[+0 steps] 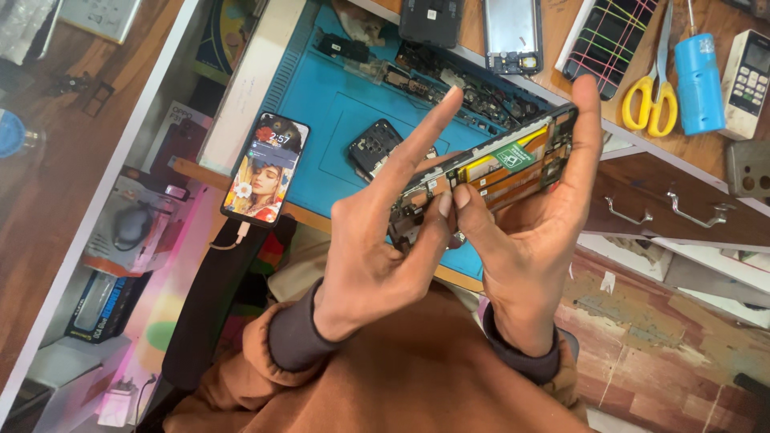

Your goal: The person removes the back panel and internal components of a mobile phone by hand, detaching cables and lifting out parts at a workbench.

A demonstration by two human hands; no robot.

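Opened phone's [497, 164] lower end behind thumbs

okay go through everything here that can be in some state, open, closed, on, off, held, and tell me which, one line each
Opened phone: back off, insides bared, held in both hands.
Left hand: pinching the phone's lower end, forefinger out.
Right hand: gripping the phone, forefinger on its top end.
Lit phone: screen on, cable plugged in, lying on the bench edge.
Scissors: closed, lying flat.
Drawers: shut.
Phone frame: stripped, lying on the bench.

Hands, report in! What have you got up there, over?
Left hand and right hand both gripping the opened phone, thumbs pinching its lower edge. Held above the blue mat. Nothing blocking.
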